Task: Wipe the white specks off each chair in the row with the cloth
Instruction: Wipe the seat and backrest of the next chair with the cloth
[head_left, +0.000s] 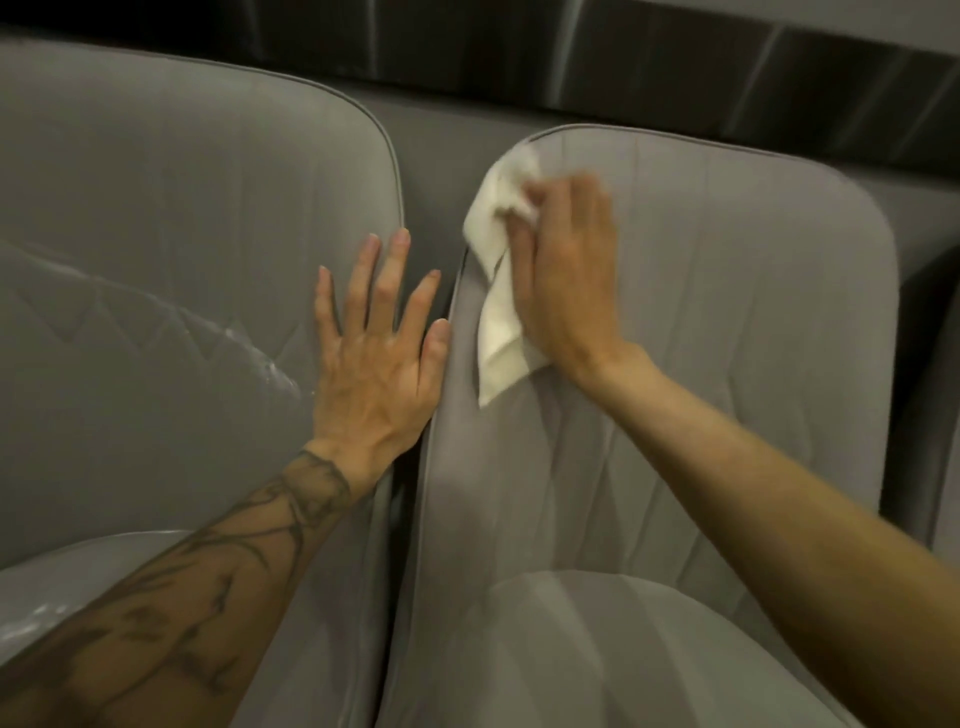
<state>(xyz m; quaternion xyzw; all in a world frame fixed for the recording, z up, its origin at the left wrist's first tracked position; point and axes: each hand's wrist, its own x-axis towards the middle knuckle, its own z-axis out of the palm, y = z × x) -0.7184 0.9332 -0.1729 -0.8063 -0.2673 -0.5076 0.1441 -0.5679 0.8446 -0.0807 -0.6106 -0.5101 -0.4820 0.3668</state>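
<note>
Item 1. Right chair (727, 312): grey upholstered backrest and seat, second in the visible row. No specks could be made out on it, though the view was soft.

Item 2. Cloth (498, 322): white and crumpled, lying against the upper left edge of the right chair's backrest with a loose tail hanging down along the piping. This placement probably let it reach the seam, where specks would lodge.

Item 3. Right hand (561, 270): fingers curled around the bunched top of the cloth, pressing it to the fabric. It was blurred, likely mid-stroke.

Item 4. Left hand (371, 358): flat, fingers spread wide and holding nothing. It rested on the right edge of the left chair (156, 208), apparently as a brace while the person leaned in.

Item 5. White specks (260, 358): a streak across the left chair's backrest, just beside the left hand, with more on its seat at lower left. By this showing, that chair was not yet clean.

Item 6. Dark panel (519, 62): ran behind the row.
</note>
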